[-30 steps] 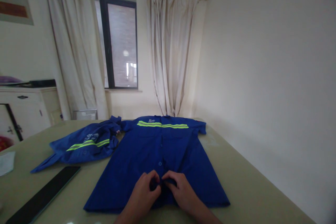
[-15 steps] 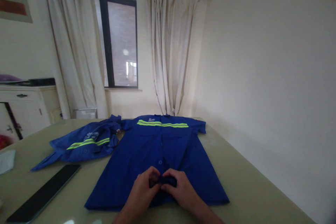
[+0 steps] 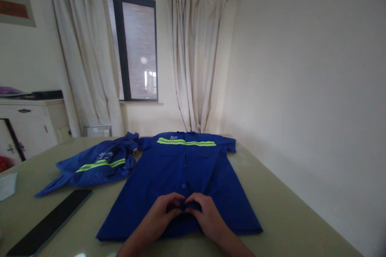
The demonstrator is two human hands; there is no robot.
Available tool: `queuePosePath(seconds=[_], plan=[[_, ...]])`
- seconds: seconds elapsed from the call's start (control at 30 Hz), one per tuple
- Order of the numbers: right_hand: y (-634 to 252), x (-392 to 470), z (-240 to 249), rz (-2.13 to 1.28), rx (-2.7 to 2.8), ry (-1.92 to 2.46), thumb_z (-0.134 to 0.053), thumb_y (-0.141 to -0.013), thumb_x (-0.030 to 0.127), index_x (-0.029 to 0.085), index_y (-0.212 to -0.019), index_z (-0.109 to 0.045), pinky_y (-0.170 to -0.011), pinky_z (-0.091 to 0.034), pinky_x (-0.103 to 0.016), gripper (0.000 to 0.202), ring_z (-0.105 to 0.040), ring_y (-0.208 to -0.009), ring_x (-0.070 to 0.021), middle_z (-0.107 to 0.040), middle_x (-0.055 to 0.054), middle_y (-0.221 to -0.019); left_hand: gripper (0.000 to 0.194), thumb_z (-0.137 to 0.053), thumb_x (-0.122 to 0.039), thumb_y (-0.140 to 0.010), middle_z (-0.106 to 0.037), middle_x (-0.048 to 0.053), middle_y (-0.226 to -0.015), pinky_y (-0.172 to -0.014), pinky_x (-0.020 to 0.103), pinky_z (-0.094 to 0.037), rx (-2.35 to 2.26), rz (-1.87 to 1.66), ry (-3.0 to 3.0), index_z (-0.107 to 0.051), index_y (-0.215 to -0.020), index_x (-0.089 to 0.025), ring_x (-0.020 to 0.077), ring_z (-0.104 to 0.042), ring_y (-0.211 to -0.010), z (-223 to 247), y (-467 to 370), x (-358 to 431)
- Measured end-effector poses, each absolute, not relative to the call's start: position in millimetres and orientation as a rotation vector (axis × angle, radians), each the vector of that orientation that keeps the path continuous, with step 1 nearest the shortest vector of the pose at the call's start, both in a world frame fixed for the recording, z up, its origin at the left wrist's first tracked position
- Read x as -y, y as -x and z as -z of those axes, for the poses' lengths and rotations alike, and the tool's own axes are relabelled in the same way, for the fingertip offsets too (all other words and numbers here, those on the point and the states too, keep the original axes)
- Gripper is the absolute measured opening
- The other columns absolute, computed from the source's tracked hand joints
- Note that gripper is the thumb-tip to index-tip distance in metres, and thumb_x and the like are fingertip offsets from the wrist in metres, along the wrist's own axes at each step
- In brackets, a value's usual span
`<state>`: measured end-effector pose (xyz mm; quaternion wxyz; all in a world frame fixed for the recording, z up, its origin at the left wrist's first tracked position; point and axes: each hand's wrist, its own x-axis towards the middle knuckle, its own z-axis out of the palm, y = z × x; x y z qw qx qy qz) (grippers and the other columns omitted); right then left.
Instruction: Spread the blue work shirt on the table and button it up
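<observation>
Shirt [image 3: 163, 176] lies front up on the table [image 3: 289, 213], collar at the far end, hem nearest the wearer. It's spread flat with the hem flared out, probably so the center front runs straight down between the hands and neither side pulls on it. Left hand [image 3: 158, 215]: thumb and forefinger pinching the cloth at the center front, low down near the hem. Right hand [image 3: 208, 215]: same pinch, mirrored, forefinger tips almost meeting. Two-handed grip looks sensible, since limp cloth would slide if only one side were held. Exactly which edge sits in which pinch I can't tell; too dark, and the fingers cover it. One button [image 3: 183, 186] shows just beyond the fingertips, on the same center line. Reflective stripe [image 3: 199, 143] crosses the chest and runs level, so the top half seems squared up. Second shirt [image 3: 101, 164] is on the left, bunched and tilted, touching or nearly touching the first one's sleeve; can't tell which. Black slab [image 3: 50, 223], maybe a phone, lies at an angle near left, apart from both garments, likely there to leave the hands room. White sheet [image 3: 8, 186] sits at the far left edge.
</observation>
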<state>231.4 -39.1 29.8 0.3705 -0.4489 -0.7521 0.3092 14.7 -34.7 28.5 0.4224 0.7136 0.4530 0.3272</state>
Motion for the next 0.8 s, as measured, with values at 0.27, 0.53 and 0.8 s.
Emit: queuePosePath(seconds=[0.27,0.53,0.8], plan=[[-234,37,-32,-0.811,1.928,1.031,-0.069,-0.091,0.033,0.023,-0.098,-0.075,-0.091,-0.047,-0.031,0.014,-0.067,-0.098,-0.0224,-0.075,-0.003,-0.099,0.035,-0.061,-0.032,-0.085,-0.066,0.001,-0.091,-0.083,0.030,-0.046,-1.105,-0.894,-1.772,-0.069,-0.117,-0.022,0.0180,-0.060,-0.088,-28,-17,33],[-235,36,-34,-0.842,1.921,0.985,-0.072,-0.089,0.031,0.022,-0.098,-0.075,-0.090,-0.047,-0.029,0.013,-0.069,-0.096,-0.0211,-0.076,-0.003,-0.098,0.043,-0.066,-0.051,-0.085,-0.056,-0.003,-0.077,-0.071,0.026,-0.040,-0.976,-0.899,-1.686,-0.068,-0.112,-0.018,0.0143,-0.051,-0.074,-19,-17,21],[-235,40,-31,-0.826,2.043,1.099,-0.077,-0.082,0.027,0.021,-0.102,-0.076,-0.090,-0.046,-0.030,0.020,-0.067,-0.100,-0.0230,-0.075,-0.004,-0.103,0.033,-0.059,-0.050,-0.091,-0.066,0.001,-0.079,-0.071,0.027,-0.041,-1.131,-0.923,-1.755,-0.068,-0.088,-0.018,0.0171,-0.057,-0.077,-17,-30,25]])
